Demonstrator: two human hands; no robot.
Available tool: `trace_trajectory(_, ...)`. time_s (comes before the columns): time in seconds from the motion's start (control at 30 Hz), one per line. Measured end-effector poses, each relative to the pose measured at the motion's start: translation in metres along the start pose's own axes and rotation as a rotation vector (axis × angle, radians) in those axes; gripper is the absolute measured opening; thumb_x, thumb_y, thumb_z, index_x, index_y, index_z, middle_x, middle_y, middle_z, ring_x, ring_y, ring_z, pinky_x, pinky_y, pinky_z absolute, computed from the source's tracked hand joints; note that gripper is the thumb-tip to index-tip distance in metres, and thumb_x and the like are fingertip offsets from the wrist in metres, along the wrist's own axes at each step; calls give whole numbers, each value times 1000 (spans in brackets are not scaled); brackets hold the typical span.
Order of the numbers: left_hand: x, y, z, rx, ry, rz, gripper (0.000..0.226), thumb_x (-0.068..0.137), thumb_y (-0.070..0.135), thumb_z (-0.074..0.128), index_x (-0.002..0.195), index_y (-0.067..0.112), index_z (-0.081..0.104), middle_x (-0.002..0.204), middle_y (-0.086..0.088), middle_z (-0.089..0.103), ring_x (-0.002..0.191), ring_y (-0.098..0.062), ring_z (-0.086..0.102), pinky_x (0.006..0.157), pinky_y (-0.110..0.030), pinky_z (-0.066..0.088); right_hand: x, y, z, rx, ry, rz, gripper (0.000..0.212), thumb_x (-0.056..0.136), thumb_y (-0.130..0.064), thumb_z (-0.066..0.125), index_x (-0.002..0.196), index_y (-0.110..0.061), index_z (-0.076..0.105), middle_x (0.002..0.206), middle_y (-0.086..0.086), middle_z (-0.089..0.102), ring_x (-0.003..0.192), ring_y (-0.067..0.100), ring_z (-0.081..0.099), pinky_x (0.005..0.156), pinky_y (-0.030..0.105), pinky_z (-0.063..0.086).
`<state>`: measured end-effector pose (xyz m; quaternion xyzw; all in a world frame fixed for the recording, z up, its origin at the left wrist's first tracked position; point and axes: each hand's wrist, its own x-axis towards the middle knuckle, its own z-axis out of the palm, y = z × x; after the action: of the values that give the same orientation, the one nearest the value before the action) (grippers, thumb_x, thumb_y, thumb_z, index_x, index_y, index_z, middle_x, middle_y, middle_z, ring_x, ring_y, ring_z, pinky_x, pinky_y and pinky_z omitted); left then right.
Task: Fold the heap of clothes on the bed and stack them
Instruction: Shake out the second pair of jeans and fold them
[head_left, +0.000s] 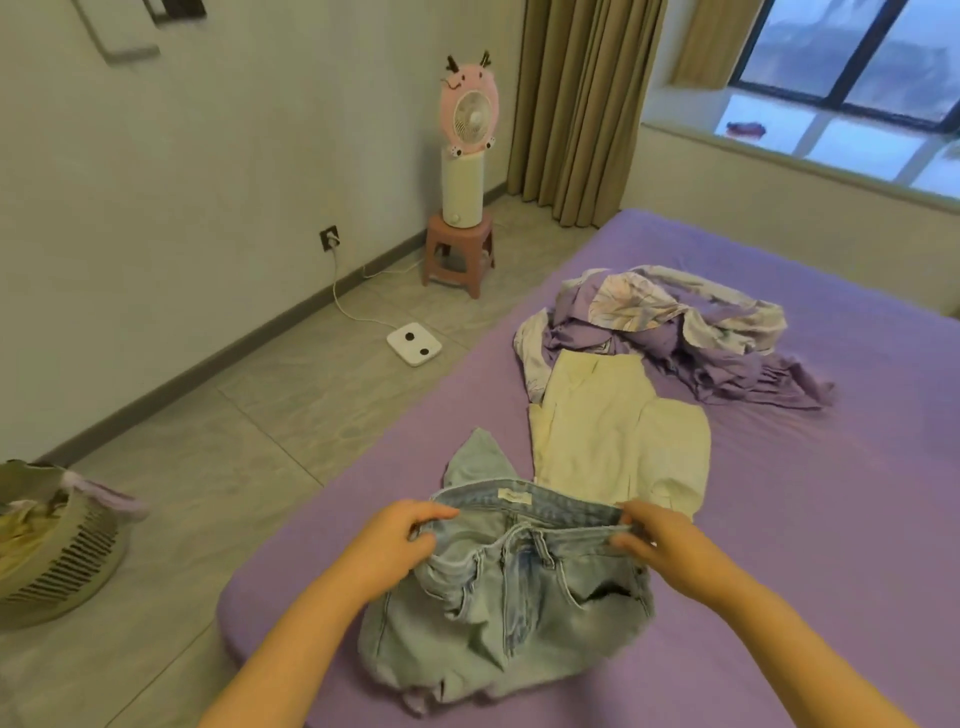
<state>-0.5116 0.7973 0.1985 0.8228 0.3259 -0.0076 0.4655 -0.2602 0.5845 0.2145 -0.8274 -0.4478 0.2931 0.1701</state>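
Note:
Light blue jeans (514, 613) lie crumpled at the near edge of the purple bed (831, 519), waistband up and open toward me. My left hand (395, 545) grips the waistband's left side. My right hand (660, 545) pinches its right side. Behind the jeans a cream garment (613, 436) lies fairly flat on the sheet. Farther back sits a heap of purple and floral-print clothes (675, 332).
A laundry basket (57, 545) with clothes in it stands on the tiled floor at the left. A white scale (414, 343) lies near the bed's edge. A pink stool (458, 254) carries a white cylinder and a pink fan. Curtains and a window are at the back.

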Motion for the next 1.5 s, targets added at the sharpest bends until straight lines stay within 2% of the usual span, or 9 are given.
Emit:
trace_trajectory(0.2, -28, 109, 8, -132, 133, 265, 51, 95, 16, 56, 133, 47, 40, 107, 9, 56, 79, 13, 47, 70, -8, 40, -102, 22, -67, 202, 365, -2, 19, 92, -18, 60, 77, -12, 50, 75, 6, 59, 70, 24, 58, 59, 23, 44)
trace_trajectory(0.33, -40, 185, 28, -198, 175, 386, 68, 98, 20, 51, 136, 59, 9, 105, 5, 47, 91, -2, 47, 80, -22, 39, -176, 43, -117, 272, 579, -75, 18, 91, -15, 60, 76, -17, 53, 72, -8, 61, 62, 9, 54, 54, 15, 40)
trace_trajectory(0.5, -55, 267, 64, -159, 259, 531, 63, 102, 16, 41, 147, 43, 5, 146, 14, 28, 134, -11, 33, 102, -22, 30, -263, 71, -173, 310, 829, -150, 25, 90, -15, 60, 78, -36, 56, 76, -5, 62, 68, 11, 57, 56, 18, 43)
trace_trajectory(0.6, -62, 314, 91, -109, 298, 607, 59, 103, 16, 37, 147, 38, 4, 149, 16, 19, 131, -9, 37, 105, -23, 29, -305, 82, -200, 300, 951, -158, 26, 90, -13, 59, 79, -36, 55, 78, -10, 63, 72, 7, 59, 56, 14, 42)
trace_trajectory(0.83, -81, 407, 134, -162, 1, 670, 93, 80, 52, 58, 150, 36, -1, 160, 11, 1, 147, -14, 9, 115, -39, 22, -362, 110, -237, 286, 1272, -50, 19, 89, -9, 62, 81, -25, 57, 81, -18, 66, 75, -6, 60, 62, 8, 42)
trace_trajectory(1.03, -79, 439, 132, -75, -261, 733, 117, 74, 27, 81, 138, 58, -12, 160, 10, 0, 146, -21, 14, 112, -41, 34, -406, 108, -253, 251, 1441, 26, 7, 91, -11, 61, 87, -17, 60, 82, -7, 65, 73, -13, 57, 61, 5, 40)
trace_trajectory(1.17, -88, 474, 121, -95, -234, 836, 105, 85, 3, 69, 149, 42, -4, 147, 11, 24, 123, -15, 50, 77, -13, 50, -439, 97, -270, 137, 1527, 76, 7, 91, -15, 61, 88, -22, 60, 82, -4, 62, 74, -4, 57, 61, 6, 39)
trace_trajectory(1.33, -95, 534, 88, -263, -198, 905, 88, 82, 3, 72, 149, 30, 23, 113, -15, 64, 99, -22, 66, 83, -31, 53, -483, 69, -314, 9, 1683, 122, 5, 90, -17, 62, 92, -20, 65, 94, 7, 62, 84, 21, 57, 75, 33, 47)
trace_trajectory(1.5, -118, 595, 62, -256, -210, 1082, 33, 83, 2, 68, 115, 10, 64, 97, -10, 73, 91, -23, 70, 81, -31, 58, -526, 38, -350, -39, 1846, 140, 12, 92, -19, 59, 101, -17, 66, 102, 10, 63, 89, 21, 59, 78, 31, 48)
